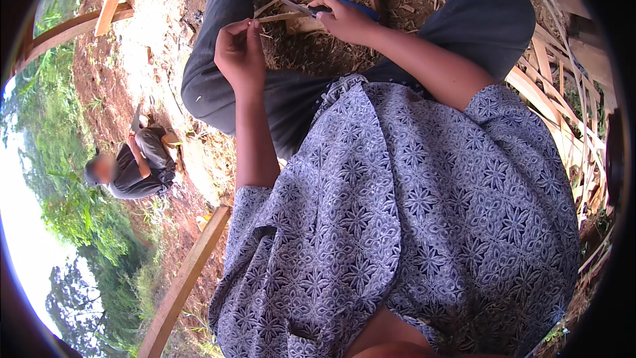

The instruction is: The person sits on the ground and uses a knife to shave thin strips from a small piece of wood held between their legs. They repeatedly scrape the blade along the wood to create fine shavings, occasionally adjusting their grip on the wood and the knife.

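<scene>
My left hand (240,53) is above my bent left knee, with thumb and fingers pinched on one end of a thin, pale bamboo or wood strip (281,18). The strip reaches across toward my right hand (344,21), which is closed round the dark handle of a knife. The narrow knife blade (289,2) points up and to the left, just beyond the strip. Whether blade and strip touch, I cannot tell. Below the strip lies a pale wood block (305,24), partly covered by my right hand.
Shavings (318,56) litter the ground between my legs. A long blue object (363,9) lies behind my right hand. Split strips (553,109) pile up on the right. A wooden beam (185,285) slants at lower left. Farther left, another person (136,162) sits low, near a blade-like tool (136,119).
</scene>
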`<state>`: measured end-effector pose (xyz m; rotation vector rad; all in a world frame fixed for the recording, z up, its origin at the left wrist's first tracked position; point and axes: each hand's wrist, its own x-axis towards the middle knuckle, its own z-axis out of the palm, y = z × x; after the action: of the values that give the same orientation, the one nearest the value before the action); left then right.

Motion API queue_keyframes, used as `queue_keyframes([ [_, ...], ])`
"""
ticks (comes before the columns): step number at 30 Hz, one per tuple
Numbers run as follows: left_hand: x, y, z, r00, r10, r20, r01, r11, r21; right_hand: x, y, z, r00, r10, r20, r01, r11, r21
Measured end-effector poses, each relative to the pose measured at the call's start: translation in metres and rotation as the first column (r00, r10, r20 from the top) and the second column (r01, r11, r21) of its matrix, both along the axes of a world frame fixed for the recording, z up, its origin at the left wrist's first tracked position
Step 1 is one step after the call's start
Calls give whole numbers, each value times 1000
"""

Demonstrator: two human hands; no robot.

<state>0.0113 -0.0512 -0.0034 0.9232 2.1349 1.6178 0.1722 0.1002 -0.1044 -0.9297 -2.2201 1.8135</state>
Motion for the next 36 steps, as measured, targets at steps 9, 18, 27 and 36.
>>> queue_keyframes([
  [9, -7, 7, -2, 982, -44, -184, 42, 999, -15, 9, -14, 36, 992, 31, -122, 10, 945, 328],
  [18, -5, 17, -4, 973, 4, -230, -13, 999, -39, -1, -10, 72, 989, -52, -138, 71, 988, 138],
  [27, 6, 27, 5, 933, -58, -356, 22, 994, -106, 9, -23, 2, 997, 40, 68, -53, 978, 200],
  [36, -3, 13, -2, 980, -16, -198, 5, 998, -59, -7, -18, 79, 995, -49, -83, 57, 993, 102],
])
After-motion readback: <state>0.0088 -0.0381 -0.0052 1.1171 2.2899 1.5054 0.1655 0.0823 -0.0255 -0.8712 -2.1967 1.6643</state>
